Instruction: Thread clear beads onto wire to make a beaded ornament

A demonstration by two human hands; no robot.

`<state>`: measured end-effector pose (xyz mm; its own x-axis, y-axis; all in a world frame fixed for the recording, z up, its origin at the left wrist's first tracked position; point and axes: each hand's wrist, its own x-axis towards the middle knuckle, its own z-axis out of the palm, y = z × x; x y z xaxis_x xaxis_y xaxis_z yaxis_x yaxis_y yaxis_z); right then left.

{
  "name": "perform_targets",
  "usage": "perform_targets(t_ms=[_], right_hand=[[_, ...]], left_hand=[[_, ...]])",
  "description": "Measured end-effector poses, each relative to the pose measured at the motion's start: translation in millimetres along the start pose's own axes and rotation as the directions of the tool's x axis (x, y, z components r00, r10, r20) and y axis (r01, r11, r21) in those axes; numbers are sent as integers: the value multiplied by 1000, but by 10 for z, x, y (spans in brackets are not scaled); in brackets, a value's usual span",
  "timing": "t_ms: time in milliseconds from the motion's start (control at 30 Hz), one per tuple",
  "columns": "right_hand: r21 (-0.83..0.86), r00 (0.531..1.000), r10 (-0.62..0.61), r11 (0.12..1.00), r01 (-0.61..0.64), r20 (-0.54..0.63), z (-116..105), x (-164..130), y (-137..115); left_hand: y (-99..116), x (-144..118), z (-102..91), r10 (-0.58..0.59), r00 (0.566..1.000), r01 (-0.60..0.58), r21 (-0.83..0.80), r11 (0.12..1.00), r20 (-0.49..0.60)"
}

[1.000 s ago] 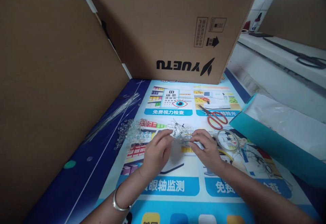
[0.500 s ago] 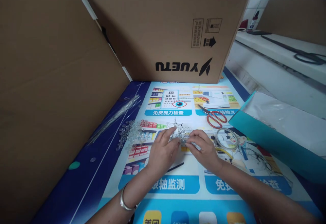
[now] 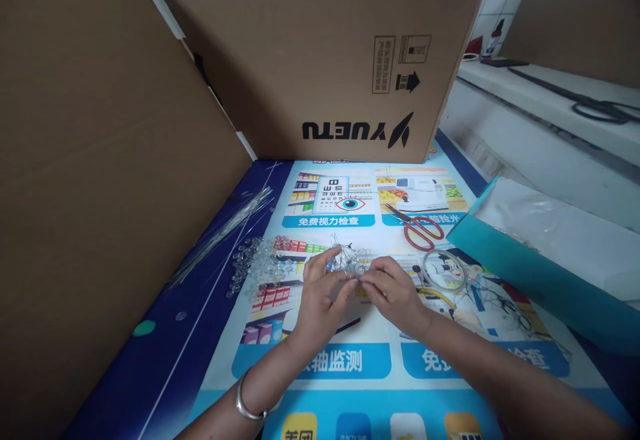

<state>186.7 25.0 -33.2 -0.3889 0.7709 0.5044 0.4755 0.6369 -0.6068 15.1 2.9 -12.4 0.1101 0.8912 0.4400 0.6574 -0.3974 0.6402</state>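
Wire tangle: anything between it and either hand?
Nothing visible. Left hand and right hand both have fingertips at the near edge of the wire tangle; the red-handled scissors lie beyond, off right.

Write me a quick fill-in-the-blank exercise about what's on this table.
1. Alongside the left hand, the ____ hand touches the wire tangle.
2. The bracelet circles the ____ wrist.
3. The scissors have ____ handles.
4. The Latin-letter word upside down on the cardboard is ____.

Missing words: right; left; red; YUETU.
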Motion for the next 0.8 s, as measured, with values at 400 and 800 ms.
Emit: perform_targets(t_ms=[400,800], right_hand=[[93,984,157,984,-150,-78,20,6,-30],[16,997,78,997,-78,-20,14,9,-2]], left_hand=[[-39,12,28,-184,981,168,-196,966,-68],[-84,151,-57,-15,993,39,204,978,-119]])
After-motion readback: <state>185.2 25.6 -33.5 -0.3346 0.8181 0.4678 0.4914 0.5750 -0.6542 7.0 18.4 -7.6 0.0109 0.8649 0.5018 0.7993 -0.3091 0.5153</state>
